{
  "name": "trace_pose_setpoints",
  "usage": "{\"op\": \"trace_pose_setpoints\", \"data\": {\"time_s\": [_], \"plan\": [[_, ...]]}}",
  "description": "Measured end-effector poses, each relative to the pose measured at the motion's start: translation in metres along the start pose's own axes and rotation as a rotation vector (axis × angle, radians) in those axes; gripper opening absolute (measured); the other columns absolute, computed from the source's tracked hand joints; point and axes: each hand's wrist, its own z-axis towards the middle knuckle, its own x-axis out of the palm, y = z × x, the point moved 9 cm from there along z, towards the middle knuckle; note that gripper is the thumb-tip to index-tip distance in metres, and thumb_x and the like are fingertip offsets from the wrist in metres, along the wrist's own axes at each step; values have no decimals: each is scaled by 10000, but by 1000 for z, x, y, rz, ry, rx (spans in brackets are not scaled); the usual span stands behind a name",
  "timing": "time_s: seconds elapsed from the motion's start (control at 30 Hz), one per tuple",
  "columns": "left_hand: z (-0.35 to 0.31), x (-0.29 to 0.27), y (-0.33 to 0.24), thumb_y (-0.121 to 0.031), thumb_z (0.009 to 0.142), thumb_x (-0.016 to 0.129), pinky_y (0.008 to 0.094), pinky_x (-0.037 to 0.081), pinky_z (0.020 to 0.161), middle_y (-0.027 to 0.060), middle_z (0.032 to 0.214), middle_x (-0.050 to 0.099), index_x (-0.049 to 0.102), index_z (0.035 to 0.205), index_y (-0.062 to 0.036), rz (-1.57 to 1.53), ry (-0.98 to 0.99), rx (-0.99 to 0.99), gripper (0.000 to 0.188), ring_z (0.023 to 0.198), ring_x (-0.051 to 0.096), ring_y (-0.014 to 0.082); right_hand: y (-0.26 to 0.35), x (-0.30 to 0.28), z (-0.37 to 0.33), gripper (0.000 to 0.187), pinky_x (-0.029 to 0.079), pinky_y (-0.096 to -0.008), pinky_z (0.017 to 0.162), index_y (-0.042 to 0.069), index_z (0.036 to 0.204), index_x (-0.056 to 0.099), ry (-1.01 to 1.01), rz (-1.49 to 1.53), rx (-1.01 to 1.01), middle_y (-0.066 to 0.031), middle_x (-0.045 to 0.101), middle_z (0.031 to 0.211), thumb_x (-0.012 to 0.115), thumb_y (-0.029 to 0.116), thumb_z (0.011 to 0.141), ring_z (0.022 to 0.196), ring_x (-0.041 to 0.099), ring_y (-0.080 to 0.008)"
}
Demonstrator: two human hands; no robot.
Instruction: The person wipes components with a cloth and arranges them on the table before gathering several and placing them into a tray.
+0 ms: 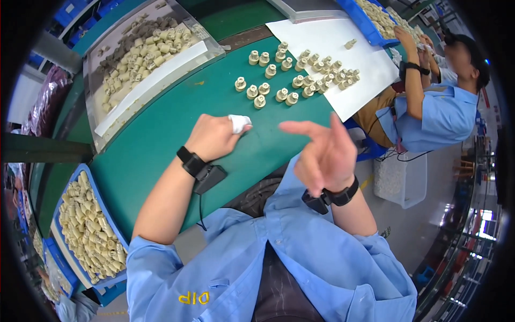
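Observation:
My left hand [212, 135] rests closed on the green table, with a crumpled white cloth [239, 124] at its curled fingers and thumb. My right hand [324, 155] is raised over the table's near edge, index finger stretched out and thumb apart, holding nothing. Beyond both hands stand many small cream plastic parts, narrower at the top. One of the nearest parts [259, 101] is on the green surface; others crowd together on a white sheet [370, 75]. A single part [350, 44] lies apart there. Black bands with small boxes circle both my wrists.
A shallow tray [161, 80] at the upper left holds cream and grey pieces. Left of me, a blue bin [117, 234] is full of cream parts. Another blue bin [370, 32] is at the upper right, near a person [434, 115] in blue. A white crate [416, 185] stands on the floor.

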Motion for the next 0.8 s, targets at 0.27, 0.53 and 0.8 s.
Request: {"op": "trace_pose_setpoints", "data": {"time_s": [0.27,0.53,0.8], "plan": [[4,25,-6,-222,929,634,368,516,589,141,795,696,739,956,-84,-350,292,46,176,661,662,316,45,14,-14,728,458,-306,416,-132,1355,390,-49,-280,-279,-188,599,562,119,468,1044,412,574,-240],[7,24,5,-163,907,663,333,504,578,123,751,693,737,959,-61,-539,283,-120,137,636,671,278,70,-61,-24,370,456,-296,424,-44,1055,561,-301,-449,-421,-139,594,578,381,279,1053,426,568,-221],[7,24,12,-125,893,663,320,486,554,128,716,679,735,948,-38,-609,291,-186,125,587,649,275,152,-142,-54,193,453,-265,449,-9,1027,564,-573,-365,-690,-101,621,725,488,169,1022,510,597,-204]]}}
